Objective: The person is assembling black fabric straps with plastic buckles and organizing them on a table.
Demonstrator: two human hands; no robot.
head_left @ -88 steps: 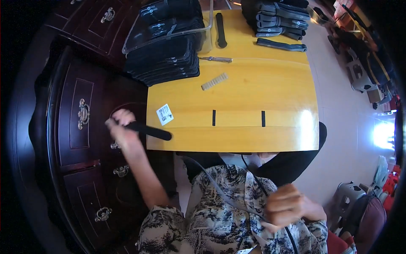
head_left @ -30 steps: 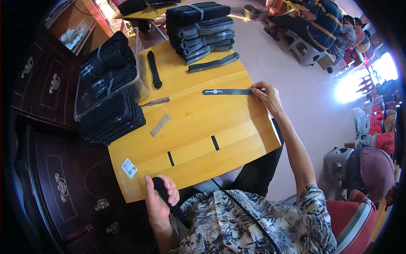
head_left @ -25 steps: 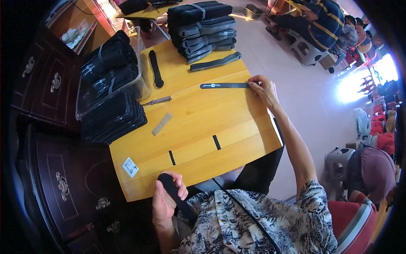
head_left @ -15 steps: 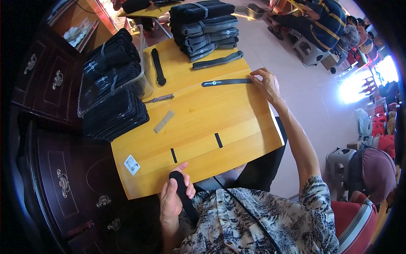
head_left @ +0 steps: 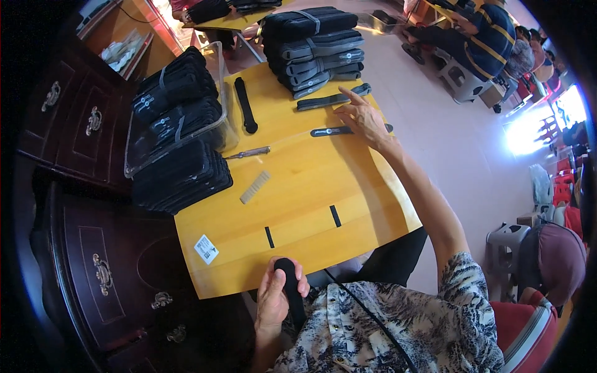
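Note:
My left hand (head_left: 271,297) is closed round a black fabric strap (head_left: 291,283) at the near edge of the yellow table (head_left: 298,186); the strap's rounded end shows above the fingers. Over the far right of the table, my right hand (head_left: 365,121) has its fingers apart and holds nothing. Beneath it lies a flat black strip with a white print (head_left: 329,132), partly hidden by the hand. The fingertips reach toward a folded grey strap (head_left: 317,103) just beyond; whether they touch it I cannot tell.
Bundled black and grey straps (head_left: 320,53) are stacked at the back. A clear plastic box (head_left: 225,118) of black bundles stands left, behind a pile of black pieces (head_left: 180,180). A single black strap (head_left: 245,105), a slim pointed tool (head_left: 250,152) and a beige ribbed strip (head_left: 255,188) lie on the table.
My right hand has let go of the black strip's right end and moved left and farther over the table, fingers spreading. My left hand still holds its strap. The whole view has shifted slightly.

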